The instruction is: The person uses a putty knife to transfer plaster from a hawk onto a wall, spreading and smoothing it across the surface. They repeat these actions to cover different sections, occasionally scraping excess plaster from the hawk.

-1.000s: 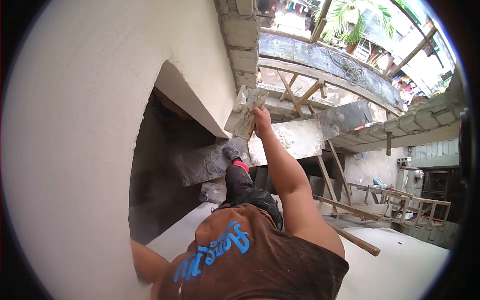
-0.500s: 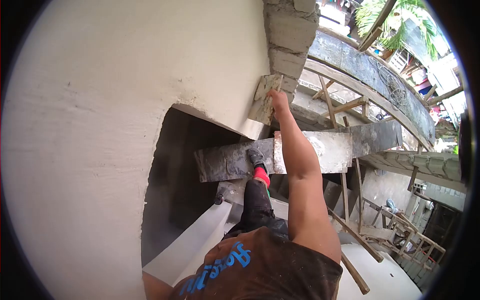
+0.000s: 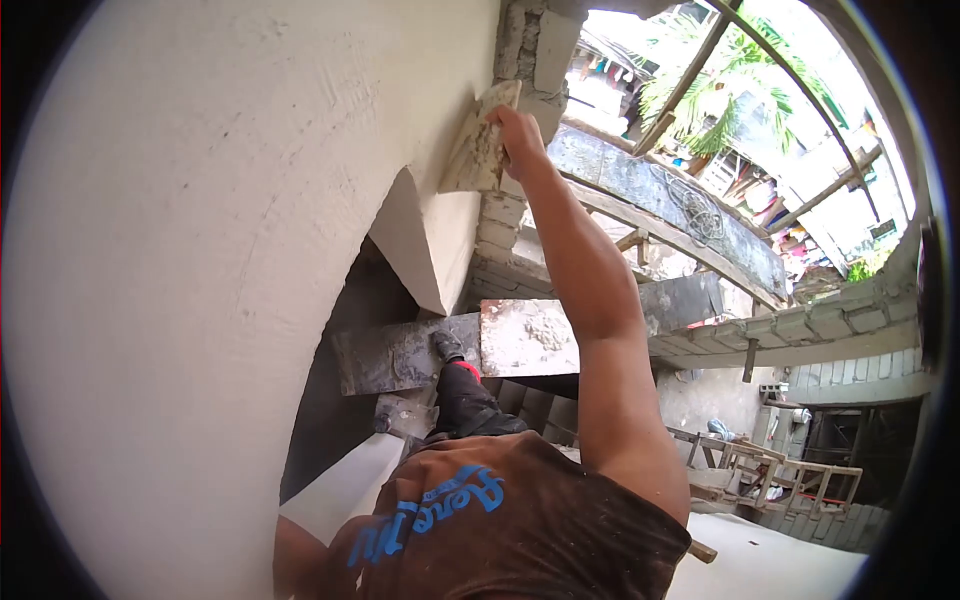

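Note:
My right hand [image 3: 519, 142] is stretched out ahead, its fingers closed round a flat, mortar-smeared plastering float [image 3: 474, 150]. The float is tilted, right up against the pale plastered wall [image 3: 300, 110] near its outer corner. Rough concrete blocks [image 3: 498, 222] show just beyond and below the hand. Of my left side only part of the arm [image 3: 300, 555] appears at the bottom left; the left hand is out of view.
Below, my foot [image 3: 447, 346] rests on a dark plank [image 3: 385, 355] across a gap. Beside it lies a board [image 3: 500, 350] with a heap of wet mortar [image 3: 548, 325]. A dark opening is at the left. A ledge [image 3: 620, 170] with coiled wire [image 3: 695, 205] and wooden framing [image 3: 790, 470] stand at right.
My right hand has moved up and to the left in view with the float, which is now more tilted. The camera view has shifted too, showing more of the wall opening's edge.

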